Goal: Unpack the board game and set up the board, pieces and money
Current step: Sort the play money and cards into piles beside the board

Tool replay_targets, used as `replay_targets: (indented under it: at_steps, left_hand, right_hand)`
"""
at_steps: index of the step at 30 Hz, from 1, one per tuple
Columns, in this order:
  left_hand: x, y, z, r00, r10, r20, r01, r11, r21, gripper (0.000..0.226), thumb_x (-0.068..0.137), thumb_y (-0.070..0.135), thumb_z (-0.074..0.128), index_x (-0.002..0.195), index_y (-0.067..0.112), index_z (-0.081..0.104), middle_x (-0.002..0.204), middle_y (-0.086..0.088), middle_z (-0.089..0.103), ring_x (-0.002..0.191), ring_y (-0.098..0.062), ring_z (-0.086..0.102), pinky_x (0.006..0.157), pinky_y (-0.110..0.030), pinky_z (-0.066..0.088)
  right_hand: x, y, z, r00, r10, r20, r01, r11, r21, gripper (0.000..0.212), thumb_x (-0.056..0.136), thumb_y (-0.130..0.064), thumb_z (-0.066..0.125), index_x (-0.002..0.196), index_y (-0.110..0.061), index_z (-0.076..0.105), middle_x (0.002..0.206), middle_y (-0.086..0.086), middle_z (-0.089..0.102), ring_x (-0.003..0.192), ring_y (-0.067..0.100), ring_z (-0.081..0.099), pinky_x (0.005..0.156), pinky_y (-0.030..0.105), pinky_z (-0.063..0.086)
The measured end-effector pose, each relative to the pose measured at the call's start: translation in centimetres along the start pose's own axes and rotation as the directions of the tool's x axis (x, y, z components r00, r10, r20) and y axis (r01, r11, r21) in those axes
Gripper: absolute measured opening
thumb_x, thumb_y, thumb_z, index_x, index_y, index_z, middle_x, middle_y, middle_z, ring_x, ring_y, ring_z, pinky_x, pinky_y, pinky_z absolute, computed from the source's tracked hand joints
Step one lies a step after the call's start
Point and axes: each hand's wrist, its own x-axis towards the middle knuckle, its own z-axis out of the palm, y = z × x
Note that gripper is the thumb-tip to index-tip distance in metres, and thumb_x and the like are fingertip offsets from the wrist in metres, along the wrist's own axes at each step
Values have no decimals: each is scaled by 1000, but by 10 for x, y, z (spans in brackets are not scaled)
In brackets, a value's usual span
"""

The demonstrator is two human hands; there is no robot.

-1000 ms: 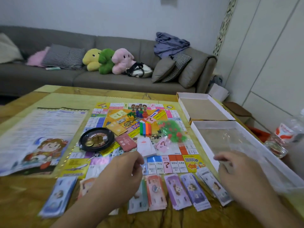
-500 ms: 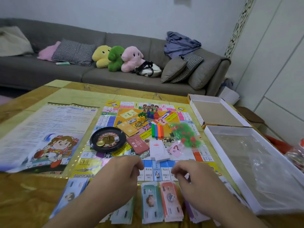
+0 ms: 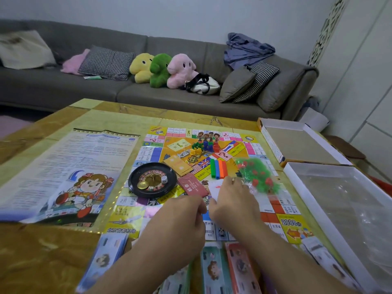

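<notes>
2 hands: both over the near edge of the board (image 3: 250, 145).
Right hand (image 3: 232, 201): fingers curled onto the white card stack (image 3: 215, 188), gripping it.
Left hand (image 3: 180, 217): fingers curled under; whether it holds anything, cannot tell.
Roulette wheel (image 3: 152, 179): left on the board.
Money (image 3: 214, 270): stacks along the near table edge.

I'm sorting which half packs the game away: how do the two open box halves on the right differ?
The far cardboard box half has a brown inside and yellow printed outer wall; the near white box half is white-walled, looks larger, and holds clear plastic sheeting. The far one looks empty. Both lie open side up.
</notes>
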Motion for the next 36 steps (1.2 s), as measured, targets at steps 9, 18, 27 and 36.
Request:
replay_targets:
  at_steps: [9, 18, 27, 36]
  left_hand:
    - [-4, 0, -2, 1000, -10, 21, 10, 1000, 20, 20, 100, 25, 50, 111, 32, 65, 103, 16, 64, 92, -4, 60, 82, -28, 57]
    - [-8, -2, -8, 997, -47, 56, 44, 998, 52, 20, 100, 28, 47, 110, 33, 62, 110, 14, 62, 98, -6, 59, 83, -29, 56]
    - [35, -27, -26, 985, -106, -135, 115, 991, 61, 15, 96, 19, 47, 94, 27, 59, 91, 10, 60, 82, -9, 58, 75, -34, 55]
    - [56, -55, -40, 943, -158, -293, 149, 987, -52, 21, 96, 12, 55, 91, 29, 66, 87, 16, 61, 81, 0, 56, 68, -22, 51]
  right_hand:
    - [-32, 18, -16, 998, -29, -51, 31, 998, 47, 43, 98, -48, 50, 130, -19, 47, 127, 2, 51, 117, 21, 50, 93, 38, 53]
    - [-57, 19, -39, 993, -101, 65, 88, 979, 186, 10, 102, -27, 52, 93, -30, 52, 98, -11, 59, 93, 7, 58, 82, 37, 58]
    - [78, -64, -9, 993, -118, 27, 105, 952, 286, 19, 104, -20, 55, 97, -9, 68, 114, 14, 67, 92, 27, 66, 77, 40, 58]
    - [110, -102, 15, 995, -69, 78, 58, 989, 136, 36, 93, -32, 73, 119, -8, 66, 140, 17, 52, 127, 39, 51, 104, 49, 50]
